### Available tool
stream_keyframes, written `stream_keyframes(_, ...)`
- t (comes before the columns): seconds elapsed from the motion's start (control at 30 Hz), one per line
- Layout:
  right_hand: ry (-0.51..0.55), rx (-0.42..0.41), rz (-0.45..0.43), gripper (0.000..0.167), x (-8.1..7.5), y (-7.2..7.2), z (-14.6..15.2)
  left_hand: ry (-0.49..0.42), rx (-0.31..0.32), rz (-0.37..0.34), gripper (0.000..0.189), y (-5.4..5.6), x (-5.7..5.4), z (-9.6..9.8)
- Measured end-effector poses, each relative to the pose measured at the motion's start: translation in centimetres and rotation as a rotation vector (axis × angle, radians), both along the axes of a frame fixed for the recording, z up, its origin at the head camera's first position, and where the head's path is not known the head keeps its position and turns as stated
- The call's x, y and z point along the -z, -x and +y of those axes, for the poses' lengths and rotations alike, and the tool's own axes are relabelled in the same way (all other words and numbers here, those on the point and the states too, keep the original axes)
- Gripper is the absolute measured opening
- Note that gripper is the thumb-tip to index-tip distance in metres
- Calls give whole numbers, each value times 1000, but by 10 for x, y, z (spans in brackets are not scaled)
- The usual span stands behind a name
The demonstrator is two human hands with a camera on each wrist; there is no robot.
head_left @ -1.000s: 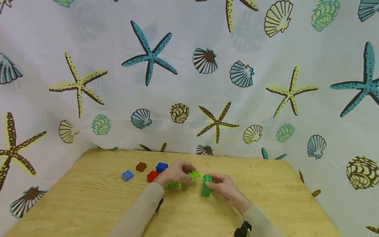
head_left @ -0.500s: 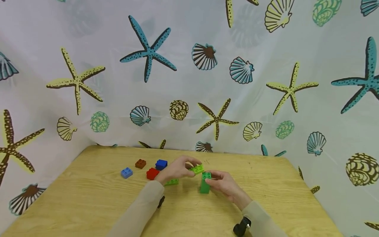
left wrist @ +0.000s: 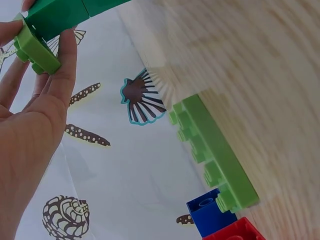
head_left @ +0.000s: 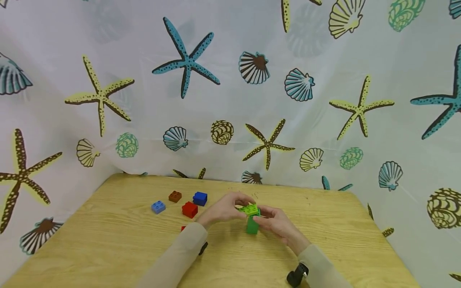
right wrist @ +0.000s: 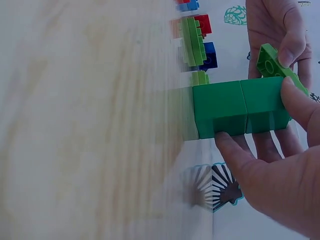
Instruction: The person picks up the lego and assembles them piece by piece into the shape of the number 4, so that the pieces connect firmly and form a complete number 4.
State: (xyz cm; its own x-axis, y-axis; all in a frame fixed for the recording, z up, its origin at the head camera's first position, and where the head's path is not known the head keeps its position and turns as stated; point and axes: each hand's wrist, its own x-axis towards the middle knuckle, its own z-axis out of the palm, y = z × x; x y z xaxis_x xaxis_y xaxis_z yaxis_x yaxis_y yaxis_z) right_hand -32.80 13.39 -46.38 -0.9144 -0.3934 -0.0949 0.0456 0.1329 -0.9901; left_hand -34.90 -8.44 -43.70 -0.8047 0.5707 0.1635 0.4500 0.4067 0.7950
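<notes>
My left hand (head_left: 226,208) pinches a lime green toy building brick (head_left: 251,209) between thumb and fingers at the top of a dark green stack (head_left: 252,227). That stack is two bricks high and stands upright on the table. My right hand (head_left: 281,227) grips its upper part from the right, thumb in front and fingers behind. In the right wrist view the lime green brick (right wrist: 267,59) is tilted against the stack's top, part of its hollow underside showing. A longer lime green brick (left wrist: 220,155) lies on the table, hidden behind my left arm in the head view.
Left of my hands lie a red brick (head_left: 189,209), a dark blue brick (head_left: 200,199), a brown brick (head_left: 175,196) and a light blue brick (head_left: 158,207). Another red piece (head_left: 183,228) peeks out beside the left sleeve. A patterned curtain (head_left: 201,160) hangs behind the wooden table (head_left: 119,240).
My left hand has lifted the lime green brick off the table and carried it right, onto the top of the dark green stack. My right hand keeps gripping the stack in place.
</notes>
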Motion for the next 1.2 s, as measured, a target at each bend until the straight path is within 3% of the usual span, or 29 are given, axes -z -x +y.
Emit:
stream_keyframes(0.5,25,-59,18,53,-4,3,2,13,0,25,37,-2,-5,5)
stream_keyframes(0.83,34,-72,15,56,2,4,3,29,-21,-43,38,-8,-1,5)
stream_keyframes(1.2,46,-68,8,56,1,2,3,26,-25,-29,37,-9,1,9)
